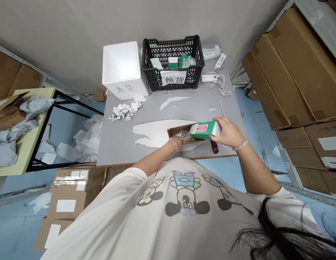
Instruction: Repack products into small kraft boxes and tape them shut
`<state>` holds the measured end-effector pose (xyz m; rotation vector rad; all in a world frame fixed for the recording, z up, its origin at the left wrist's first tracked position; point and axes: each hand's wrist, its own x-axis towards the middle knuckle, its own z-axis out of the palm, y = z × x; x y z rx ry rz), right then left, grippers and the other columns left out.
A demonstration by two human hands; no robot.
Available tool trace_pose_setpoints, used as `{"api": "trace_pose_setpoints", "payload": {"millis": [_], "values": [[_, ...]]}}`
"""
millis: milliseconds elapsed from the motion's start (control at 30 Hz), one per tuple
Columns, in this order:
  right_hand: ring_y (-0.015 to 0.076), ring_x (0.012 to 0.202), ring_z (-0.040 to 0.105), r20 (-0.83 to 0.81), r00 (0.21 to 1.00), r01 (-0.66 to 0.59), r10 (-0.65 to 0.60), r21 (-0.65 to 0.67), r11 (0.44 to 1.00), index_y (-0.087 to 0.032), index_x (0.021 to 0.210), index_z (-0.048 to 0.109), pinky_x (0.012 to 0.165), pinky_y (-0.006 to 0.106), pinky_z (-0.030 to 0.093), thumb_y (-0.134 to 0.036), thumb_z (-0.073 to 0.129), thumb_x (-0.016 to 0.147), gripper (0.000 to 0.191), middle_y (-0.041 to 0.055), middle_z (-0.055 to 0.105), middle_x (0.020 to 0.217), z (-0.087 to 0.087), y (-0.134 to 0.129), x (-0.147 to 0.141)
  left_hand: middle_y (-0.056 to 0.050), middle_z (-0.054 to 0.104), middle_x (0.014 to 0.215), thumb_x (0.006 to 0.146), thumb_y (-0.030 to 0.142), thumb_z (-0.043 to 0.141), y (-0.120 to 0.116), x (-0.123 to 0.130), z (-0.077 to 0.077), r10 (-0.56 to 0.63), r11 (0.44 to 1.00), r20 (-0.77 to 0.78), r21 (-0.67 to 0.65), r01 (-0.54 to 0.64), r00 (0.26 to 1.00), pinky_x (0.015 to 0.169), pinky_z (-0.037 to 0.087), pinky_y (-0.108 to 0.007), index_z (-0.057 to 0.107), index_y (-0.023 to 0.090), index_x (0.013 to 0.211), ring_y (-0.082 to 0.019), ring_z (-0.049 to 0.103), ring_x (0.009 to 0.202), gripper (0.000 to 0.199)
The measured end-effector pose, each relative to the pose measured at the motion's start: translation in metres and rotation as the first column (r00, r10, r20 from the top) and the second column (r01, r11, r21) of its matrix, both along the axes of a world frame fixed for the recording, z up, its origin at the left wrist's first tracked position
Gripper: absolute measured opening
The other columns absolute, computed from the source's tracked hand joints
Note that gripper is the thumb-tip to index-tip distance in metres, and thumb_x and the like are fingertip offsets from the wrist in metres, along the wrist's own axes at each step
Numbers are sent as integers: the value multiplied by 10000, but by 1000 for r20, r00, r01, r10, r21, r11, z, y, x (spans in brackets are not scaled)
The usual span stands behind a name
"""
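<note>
My right hand (227, 132) grips the white end of a green and white box (203, 129) with a pink picture on it. The box is tilted over the right part of an open brown carton (171, 132) near the table's front edge. Clear bubble wrap (184, 135) lies inside the carton. At the carton's left front corner is my left hand (175, 143); its fingers are hidden, so what they hold does not show. A red and black tool (214, 146) lies beside the carton, below the green box.
A black crate (172, 77) holding several small boxes and a white foam box (124, 85) stand at the table's back. Crumpled paper (124, 110) lies at left; a white cable (221, 90) at right. Stacked cartons (289, 68) line the right side.
</note>
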<state>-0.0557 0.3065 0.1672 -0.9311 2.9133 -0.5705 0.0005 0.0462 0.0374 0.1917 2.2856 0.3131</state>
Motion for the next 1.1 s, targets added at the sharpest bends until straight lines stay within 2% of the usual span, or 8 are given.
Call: {"api": "trace_pose_setpoints", "payload": {"millis": [167, 333, 433, 533, 667, 833, 967, 1100], "values": [[330, 1082, 594, -30, 985, 159, -171, -250, 955, -177, 1297, 566, 934, 470, 483, -432, 765, 641, 732, 135, 616, 1210, 4, 20, 8, -82, 579, 1388, 648, 573, 748, -10, -24, 4, -56, 965, 23, 259, 48, 998, 1091, 343, -379, 540, 256, 1384, -347, 445, 1339, 827], [258, 953, 647, 282, 909, 412, -308, -488, 769, -159, 1255, 601, 841, 420, 533, -468, 772, 659, 693, 111, 677, 1100, -31, 37, 5, -156, 550, 1402, 582, 659, 766, -24, -41, 15, 99, 904, -107, 425, -45, 989, 1068, 369, -379, 512, 152, 1393, -363, 465, 1322, 989], [227, 893, 665, 504, 833, 522, -228, -578, 628, -149, 1232, 615, 797, 383, 552, -493, 782, 659, 688, 101, 697, 1032, -48, 37, 7, -154, 595, 1343, 656, 645, 738, -37, -37, 31, 159, 767, -138, 641, -34, 978, 1031, 417, -388, 537, 138, 1357, -327, 557, 1223, 888], [223, 900, 668, 586, 805, 529, -99, -630, 568, -165, 1230, 621, 798, 367, 557, -506, 819, 618, 728, 94, 700, 1019, -49, 22, 14, -187, 504, 1428, 731, 650, 683, -40, -19, 58, 303, 654, -202, 755, -49, 931, 1031, 428, -421, 431, 120, 1437, -321, 534, 1254, 918], [210, 886, 658, 584, 810, 495, -49, -639, 589, -183, 1233, 618, 782, 345, 560, -517, 819, 620, 727, 91, 687, 1028, -30, -20, 22, -188, 399, 1504, 558, 582, 848, -22, 15, 98, 284, 811, -553, 574, 111, 784, 1128, 320, -485, 299, 162, 1516, -378, 385, 1373, 1182], [191, 772, 648, 575, 804, 506, -150, -530, 681, -158, 1242, 607, 696, 331, 559, -516, 808, 642, 727, 83, 674, 977, -8, -64, 17, -168, 541, 1362, 691, 357, 793, -4, 38, 114, 282, 927, -673, 375, -12, 684, 987, 452, -421, 300, 171, 1508, -337, 552, 1216, 972], [217, 851, 661, 589, 808, 408, -20, -535, 739, -157, 1225, 631, 753, 358, 564, -604, 686, 761, 647, 99, 685, 1026, 2, -77, 4, -133, 615, 1262, 708, 382, 771, -18, 37, 105, 454, 857, -582, 492, -153, 674, 884, 495, -388, 428, 190, 1416, -318, 620, 1099, 810], [250, 985, 656, 605, 781, 305, 157, -588, 749, -190, 1263, 627, 828, 415, 565, -660, 530, 858, 627, 107, 678, 1164, 7, -80, -12, -110, 648, 1199, 641, 423, 815, -42, 29, 86, 617, 626, -310, 750, -213, 723, 874, 496, -380, 511, 174, 1321, -292, 630, 1042, 785]]}}
